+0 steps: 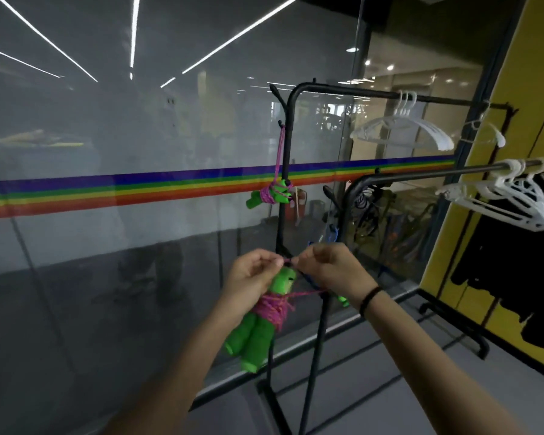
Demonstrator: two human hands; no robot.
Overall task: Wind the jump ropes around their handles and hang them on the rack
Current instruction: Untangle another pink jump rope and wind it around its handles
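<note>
Head view | left hand (248, 274) and right hand (324, 265) each pinch pink cord (286, 261) above wound green handles (255, 334) | risk: slack grip unravels wraps before rack hook (281, 124)

A large glass wall (107, 136) fills the left and centre, hazy with reflections of long white ceiling light strips (242, 32). A horizontal rainbow stripe (139, 189) runs across the glass at mid height. To the right stands a yellow wall (515, 89) with dark seams. White plastic hangers (402, 127) hang in a cluster from a high black rail, with more white hangers (515, 196) on a nearer rail beside dark clothing (509, 277). The floor (405, 372) is smooth and grey. Beyond the glass, a dim room shows small round ceiling lamps (390, 67).
</note>
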